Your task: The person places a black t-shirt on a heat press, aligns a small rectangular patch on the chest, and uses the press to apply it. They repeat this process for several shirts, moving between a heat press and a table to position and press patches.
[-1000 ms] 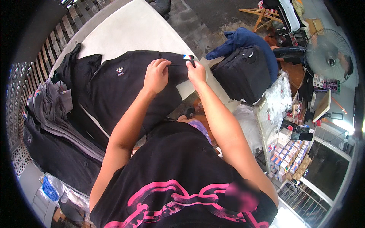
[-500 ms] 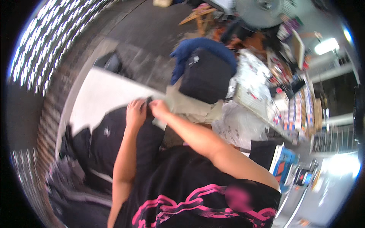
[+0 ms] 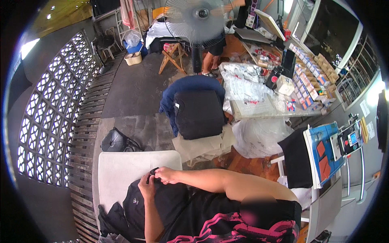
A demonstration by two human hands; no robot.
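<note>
A black garment (image 3: 133, 200) with a small pale mark lies over the front of a white tabletop (image 3: 121, 164). My left hand (image 3: 146, 187) pinches a raised edge of it near the table's front right. Close beside it, my right hand (image 3: 165, 175) grips the same edge, fingers closed. Only a short dark fold shows between the two hands, and which part of the garment it is I cannot tell. More dark cloth (image 3: 111, 220) hangs at the table's left front corner.
Beyond the table stands a stack of folded black cloth (image 3: 198, 115) with blue cloth around it. A fan (image 3: 201, 14) rises behind. At right are a plastic-covered table (image 3: 259, 111), a clear plastic bag (image 3: 259, 137) and a press machine (image 3: 344, 141). Another person's legs (image 3: 210, 58) show far off.
The view has tilted up and levelled, so more of the room shows and the picture is sharper. Both hands keep their hold on the black garment, close together.
</note>
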